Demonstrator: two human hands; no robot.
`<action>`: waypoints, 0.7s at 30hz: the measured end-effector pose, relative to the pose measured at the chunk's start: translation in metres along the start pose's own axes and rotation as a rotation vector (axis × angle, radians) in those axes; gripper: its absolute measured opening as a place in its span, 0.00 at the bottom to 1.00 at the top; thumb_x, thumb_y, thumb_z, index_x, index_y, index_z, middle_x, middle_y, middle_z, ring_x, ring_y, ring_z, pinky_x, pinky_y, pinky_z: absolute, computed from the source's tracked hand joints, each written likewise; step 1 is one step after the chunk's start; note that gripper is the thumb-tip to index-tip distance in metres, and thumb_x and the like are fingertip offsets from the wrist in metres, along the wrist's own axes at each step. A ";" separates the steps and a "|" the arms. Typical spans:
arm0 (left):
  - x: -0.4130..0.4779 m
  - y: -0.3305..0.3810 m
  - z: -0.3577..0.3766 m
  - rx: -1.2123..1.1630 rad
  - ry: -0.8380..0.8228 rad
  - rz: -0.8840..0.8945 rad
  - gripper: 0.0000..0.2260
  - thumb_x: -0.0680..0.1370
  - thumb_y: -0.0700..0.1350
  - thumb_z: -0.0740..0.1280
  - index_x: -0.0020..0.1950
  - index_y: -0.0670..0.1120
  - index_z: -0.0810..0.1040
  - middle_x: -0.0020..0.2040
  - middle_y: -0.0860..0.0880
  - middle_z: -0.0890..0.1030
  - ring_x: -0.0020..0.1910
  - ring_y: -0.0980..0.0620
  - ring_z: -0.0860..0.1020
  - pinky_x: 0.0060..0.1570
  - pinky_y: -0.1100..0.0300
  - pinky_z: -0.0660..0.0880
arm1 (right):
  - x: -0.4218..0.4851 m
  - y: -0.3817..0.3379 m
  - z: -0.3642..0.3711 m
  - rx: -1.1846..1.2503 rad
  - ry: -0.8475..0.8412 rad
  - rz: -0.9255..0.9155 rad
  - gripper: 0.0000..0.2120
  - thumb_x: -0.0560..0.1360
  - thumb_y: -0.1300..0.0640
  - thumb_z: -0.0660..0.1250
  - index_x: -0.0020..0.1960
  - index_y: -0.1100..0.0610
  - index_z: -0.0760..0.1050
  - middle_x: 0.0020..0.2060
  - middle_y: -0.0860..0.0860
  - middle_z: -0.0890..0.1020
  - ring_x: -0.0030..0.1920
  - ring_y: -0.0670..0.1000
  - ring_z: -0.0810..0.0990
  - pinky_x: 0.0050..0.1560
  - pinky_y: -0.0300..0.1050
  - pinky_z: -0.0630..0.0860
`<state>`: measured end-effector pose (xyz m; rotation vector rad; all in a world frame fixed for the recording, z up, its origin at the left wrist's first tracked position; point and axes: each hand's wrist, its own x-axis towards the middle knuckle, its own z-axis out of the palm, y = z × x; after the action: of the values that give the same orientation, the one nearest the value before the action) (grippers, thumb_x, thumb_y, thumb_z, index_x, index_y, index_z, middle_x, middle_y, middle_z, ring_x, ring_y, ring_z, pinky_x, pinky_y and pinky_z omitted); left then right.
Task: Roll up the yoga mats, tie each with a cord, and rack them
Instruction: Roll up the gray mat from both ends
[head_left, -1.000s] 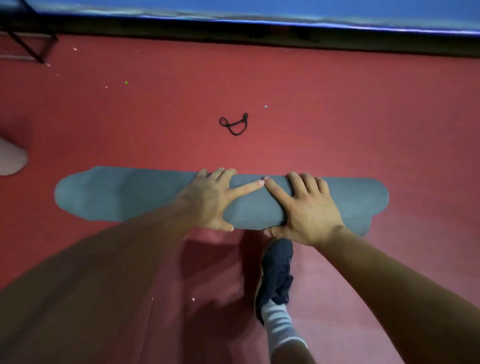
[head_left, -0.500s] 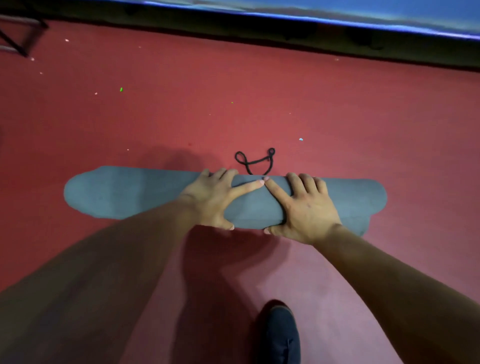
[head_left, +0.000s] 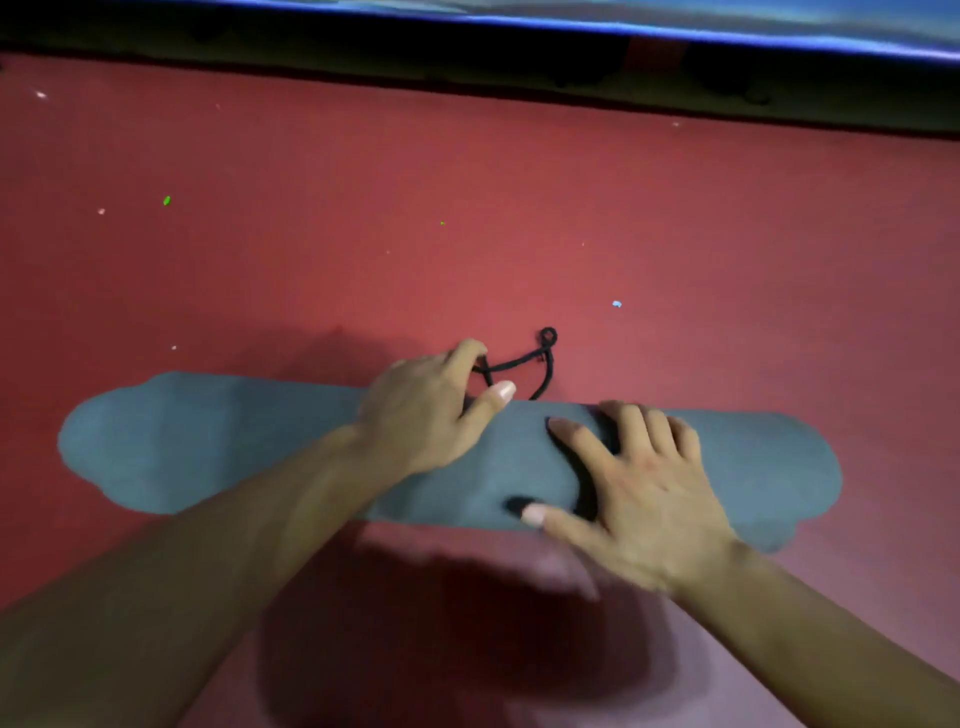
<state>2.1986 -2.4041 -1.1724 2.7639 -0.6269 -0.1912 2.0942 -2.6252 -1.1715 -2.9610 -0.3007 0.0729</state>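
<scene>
Probably springy, the rolled grey foam mat (head_left: 234, 447) is lying pinned under the right hand's (head_left: 644, 488) spread grip, the left hand (head_left: 431, 415) perhaps pinching the limp black cord (head_left: 548, 371) beyond it.

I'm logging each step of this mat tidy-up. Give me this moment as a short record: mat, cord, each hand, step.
mat: grey, rolled, lying across the red floor
cord: black, on the floor just beyond the mat, not tied round it
left hand: fingers curled at the cord's left end; grip unclear
right hand: spread flat on the mat
step: rolled, not yet tied
</scene>
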 end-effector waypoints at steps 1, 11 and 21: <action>0.003 -0.003 0.002 0.025 -0.030 0.013 0.27 0.80 0.65 0.50 0.75 0.53 0.64 0.57 0.49 0.80 0.59 0.42 0.78 0.56 0.50 0.71 | 0.007 -0.004 -0.006 0.025 -0.031 0.063 0.37 0.75 0.23 0.45 0.67 0.46 0.74 0.55 0.55 0.75 0.57 0.61 0.74 0.58 0.57 0.69; 0.019 0.004 0.014 -0.044 -0.233 -0.322 0.31 0.81 0.66 0.48 0.80 0.54 0.46 0.72 0.47 0.61 0.74 0.44 0.63 0.71 0.45 0.61 | 0.154 0.014 0.007 0.182 -0.240 0.168 0.15 0.80 0.47 0.65 0.66 0.44 0.77 0.58 0.55 0.77 0.64 0.60 0.74 0.65 0.53 0.71; 0.014 -0.002 0.017 0.003 -0.141 -0.232 0.30 0.82 0.64 0.46 0.81 0.53 0.45 0.72 0.49 0.61 0.71 0.48 0.62 0.70 0.49 0.58 | 0.171 -0.002 0.046 0.071 -0.374 0.152 0.16 0.78 0.50 0.68 0.65 0.47 0.80 0.61 0.55 0.76 0.67 0.60 0.71 0.64 0.53 0.68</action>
<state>2.2090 -2.4129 -1.1897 2.8391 -0.3376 -0.4393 2.2581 -2.5810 -1.2221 -2.8782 -0.1128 0.6454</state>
